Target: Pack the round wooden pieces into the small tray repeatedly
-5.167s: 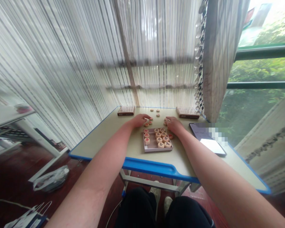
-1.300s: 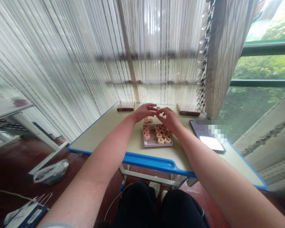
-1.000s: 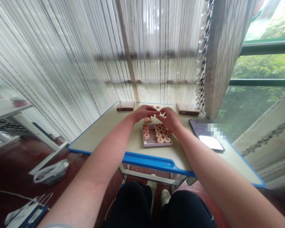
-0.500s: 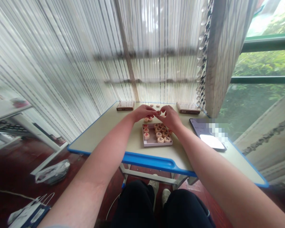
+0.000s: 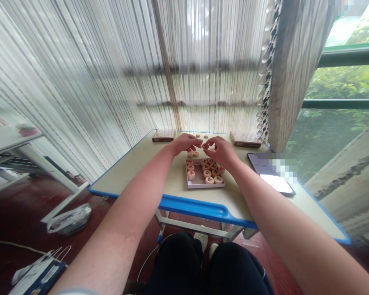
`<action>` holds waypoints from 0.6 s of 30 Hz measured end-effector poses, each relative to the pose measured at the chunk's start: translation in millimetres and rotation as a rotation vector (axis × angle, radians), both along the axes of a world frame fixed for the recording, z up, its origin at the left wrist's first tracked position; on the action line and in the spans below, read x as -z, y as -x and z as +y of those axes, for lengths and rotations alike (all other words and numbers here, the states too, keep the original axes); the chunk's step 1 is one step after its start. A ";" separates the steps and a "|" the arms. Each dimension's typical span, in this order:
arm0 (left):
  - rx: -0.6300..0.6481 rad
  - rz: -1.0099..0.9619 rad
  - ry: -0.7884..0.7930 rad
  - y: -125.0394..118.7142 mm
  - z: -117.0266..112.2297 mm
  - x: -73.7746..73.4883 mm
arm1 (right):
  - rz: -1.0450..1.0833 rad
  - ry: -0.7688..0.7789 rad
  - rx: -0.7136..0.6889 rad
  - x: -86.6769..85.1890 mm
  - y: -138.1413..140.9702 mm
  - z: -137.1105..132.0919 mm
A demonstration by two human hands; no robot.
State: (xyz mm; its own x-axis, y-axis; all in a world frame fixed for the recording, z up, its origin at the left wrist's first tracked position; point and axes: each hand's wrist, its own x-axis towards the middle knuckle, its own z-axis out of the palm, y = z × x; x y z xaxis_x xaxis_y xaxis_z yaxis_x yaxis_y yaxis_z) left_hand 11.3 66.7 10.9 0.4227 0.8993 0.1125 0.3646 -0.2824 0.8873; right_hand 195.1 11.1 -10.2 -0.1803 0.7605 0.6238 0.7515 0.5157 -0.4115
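Between the thumb and fingers of my right hand [image 5: 219,148] is a round Chinese chess piece [image 5: 205,146] with a red character. Close on its left, my left hand [image 5: 188,143] has its fingers apart and nothing in them. Below the hands lies a shallow pinkish box [image 5: 199,186]. Red-marked pieces [image 5: 191,175] line its left side, and several black-marked pieces [image 5: 209,180] fill the right side. Two pieces [image 5: 193,154] lie on the table beyond the box, under my left hand. Another red piece [image 5: 222,169] is beside the box's right edge, partly covered by my right wrist.
Two small pieces [image 5: 201,135] are at the table's far edge. A flat box [image 5: 164,135] stands back left and another [image 5: 245,139] back right. A phone [image 5: 272,176] lies to the right. The table [image 5: 126,168] has a blue rim; a striped curtain hangs behind.
My left fingers have come away from the piece, leaving it in my right hand. The view has shifted slightly.
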 end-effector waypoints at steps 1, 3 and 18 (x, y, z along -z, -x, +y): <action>-0.086 0.042 -0.056 1.8 1.0 0.5 | -0.025 0.021 0.027 -2.7 0.4 -2.6; -0.311 0.177 -0.234 6.2 3.6 2.8 | -0.098 0.087 0.024 -9.6 2.5 -10.8; -0.593 0.652 -0.530 12.4 8.4 12.8 | -0.498 0.483 -0.393 -35.3 28.2 -70.2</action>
